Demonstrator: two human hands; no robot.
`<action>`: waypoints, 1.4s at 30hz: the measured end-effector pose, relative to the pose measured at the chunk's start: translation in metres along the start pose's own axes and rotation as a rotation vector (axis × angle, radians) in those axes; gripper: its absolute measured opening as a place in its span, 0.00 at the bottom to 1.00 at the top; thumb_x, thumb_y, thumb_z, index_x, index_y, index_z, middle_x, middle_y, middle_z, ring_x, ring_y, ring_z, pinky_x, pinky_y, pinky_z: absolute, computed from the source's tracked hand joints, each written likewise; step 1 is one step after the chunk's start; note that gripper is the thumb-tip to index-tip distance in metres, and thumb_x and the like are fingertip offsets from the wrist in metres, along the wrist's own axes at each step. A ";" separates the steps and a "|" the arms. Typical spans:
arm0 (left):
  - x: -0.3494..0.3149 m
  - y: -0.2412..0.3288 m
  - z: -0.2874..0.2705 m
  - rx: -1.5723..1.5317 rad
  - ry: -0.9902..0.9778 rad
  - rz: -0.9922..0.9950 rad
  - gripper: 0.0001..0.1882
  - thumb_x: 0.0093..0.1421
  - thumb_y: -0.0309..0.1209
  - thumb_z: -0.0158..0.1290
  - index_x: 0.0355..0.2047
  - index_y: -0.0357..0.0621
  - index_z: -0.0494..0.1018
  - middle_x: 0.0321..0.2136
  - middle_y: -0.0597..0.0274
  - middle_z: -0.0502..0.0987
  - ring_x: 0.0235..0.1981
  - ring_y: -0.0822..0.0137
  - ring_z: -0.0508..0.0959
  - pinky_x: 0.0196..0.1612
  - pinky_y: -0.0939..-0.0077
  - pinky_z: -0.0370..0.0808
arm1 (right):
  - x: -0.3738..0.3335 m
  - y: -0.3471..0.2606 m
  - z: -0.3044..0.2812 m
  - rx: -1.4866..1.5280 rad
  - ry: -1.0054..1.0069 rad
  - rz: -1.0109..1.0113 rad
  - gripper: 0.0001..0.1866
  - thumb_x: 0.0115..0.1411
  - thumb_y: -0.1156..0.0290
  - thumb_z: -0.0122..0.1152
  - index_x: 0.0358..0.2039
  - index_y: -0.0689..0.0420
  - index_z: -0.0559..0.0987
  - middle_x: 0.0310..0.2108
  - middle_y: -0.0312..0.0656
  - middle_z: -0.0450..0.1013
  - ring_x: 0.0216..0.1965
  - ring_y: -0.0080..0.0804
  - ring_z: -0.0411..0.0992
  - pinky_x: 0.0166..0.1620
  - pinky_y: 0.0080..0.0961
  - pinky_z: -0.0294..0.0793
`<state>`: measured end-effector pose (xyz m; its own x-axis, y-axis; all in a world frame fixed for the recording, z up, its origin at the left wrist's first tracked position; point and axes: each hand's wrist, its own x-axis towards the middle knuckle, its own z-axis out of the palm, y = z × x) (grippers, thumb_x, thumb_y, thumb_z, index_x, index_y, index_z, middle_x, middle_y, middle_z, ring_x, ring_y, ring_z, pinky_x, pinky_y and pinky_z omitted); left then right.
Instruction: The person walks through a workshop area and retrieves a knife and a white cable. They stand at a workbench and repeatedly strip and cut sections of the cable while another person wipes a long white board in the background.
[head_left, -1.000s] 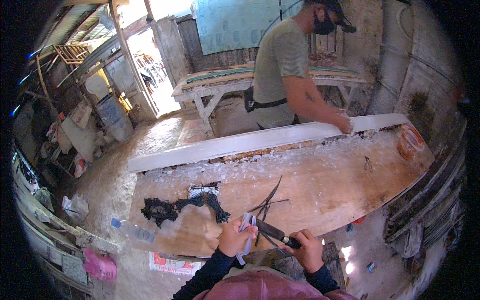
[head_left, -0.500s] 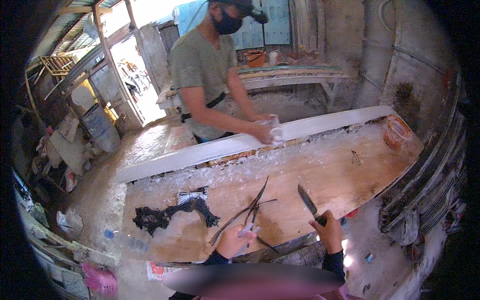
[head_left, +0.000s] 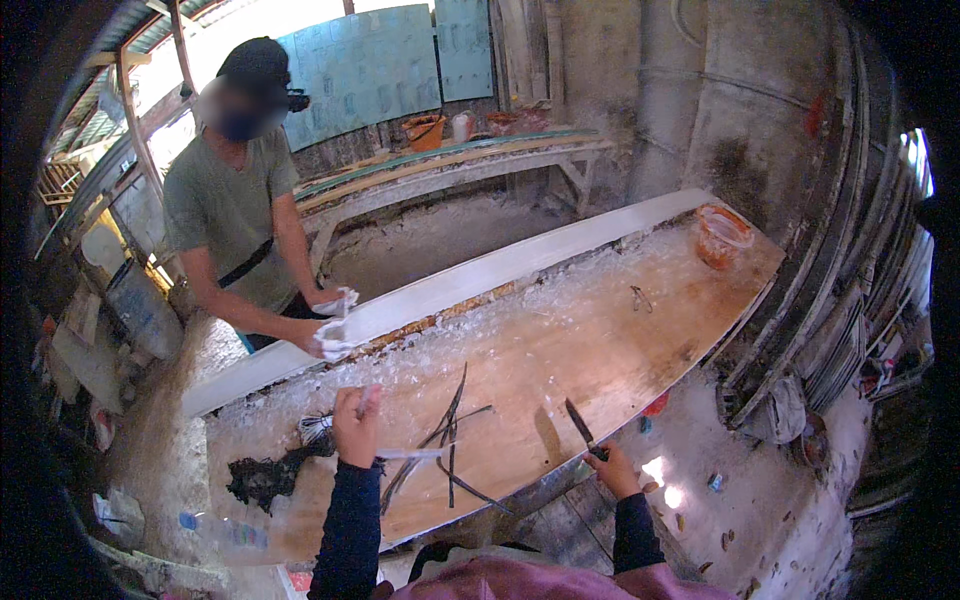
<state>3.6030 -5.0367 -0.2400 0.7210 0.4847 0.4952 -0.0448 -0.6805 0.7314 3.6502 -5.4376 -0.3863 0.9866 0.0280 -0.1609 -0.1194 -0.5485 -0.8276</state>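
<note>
My right hand point(head_left: 617, 474) grips a knife point(head_left: 580, 424) by its dark handle at the board's near edge, the blade pointing away and to the left. My left hand point(head_left: 356, 428) is raised over the board with fingers curled closed; what lies between them, if anything, I cannot make out. Beside that wrist is a thin pale strip point(head_left: 410, 453); whether it touches the board is unclear. Several dark, narrow strips point(head_left: 450, 440) lie crossed between my hands. Left of my left hand are a tangled black bundle of cords point(head_left: 265, 478) and a white-and-black bundle point(head_left: 318, 428), partly hidden by the hand.
Across the wooden board point(head_left: 600, 350), a person point(head_left: 240, 190) holds white cloth-like material point(head_left: 335, 325) against a long white beam point(head_left: 520, 270). An orange bucket point(head_left: 715, 250) stands at the far right corner. A clear bottle point(head_left: 235, 532) lies near the left corner. Long lengths lean at the right wall.
My left hand has moved forward and left, and the pale strip now shows beside its wrist. My right hand still holds the knife. The other person has moved left along the beam. The view has shifted.
</note>
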 end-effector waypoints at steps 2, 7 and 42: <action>0.010 0.003 -0.009 -0.400 0.079 0.041 0.14 0.57 0.37 0.46 0.29 0.37 0.71 0.22 0.63 0.68 0.22 0.73 0.66 0.25 0.81 0.62 | 0.018 0.018 0.005 0.018 0.101 -0.099 0.19 0.47 0.63 0.61 0.34 0.62 0.68 0.22 0.43 0.69 0.17 0.27 0.68 0.21 0.23 0.67; 0.011 0.015 -0.052 -1.121 0.276 -0.132 0.16 0.59 0.39 0.41 0.33 0.37 0.68 0.20 0.66 0.65 0.15 0.80 0.57 0.19 0.86 0.53 | 0.087 0.051 -0.013 -0.080 0.242 -0.126 0.21 0.42 0.73 0.60 0.38 0.58 0.67 0.27 0.49 0.70 0.30 0.45 0.69 0.34 0.35 0.68; -0.007 -0.038 -0.057 -1.186 -0.255 -0.557 0.18 0.54 0.26 0.44 0.47 0.38 0.64 0.27 0.67 0.71 0.18 0.81 0.62 0.20 0.91 0.59 | 0.052 -0.074 0.164 0.141 -0.230 -0.448 0.06 0.53 0.70 0.51 0.25 0.59 0.68 0.22 0.41 0.68 0.24 0.32 0.67 0.30 0.27 0.66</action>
<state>3.5605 -4.9825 -0.2447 0.9419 0.3358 -0.0069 -0.1802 0.5227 0.8333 3.6922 -5.2584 -0.4212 0.8962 0.4255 0.1254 0.2797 -0.3228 -0.9042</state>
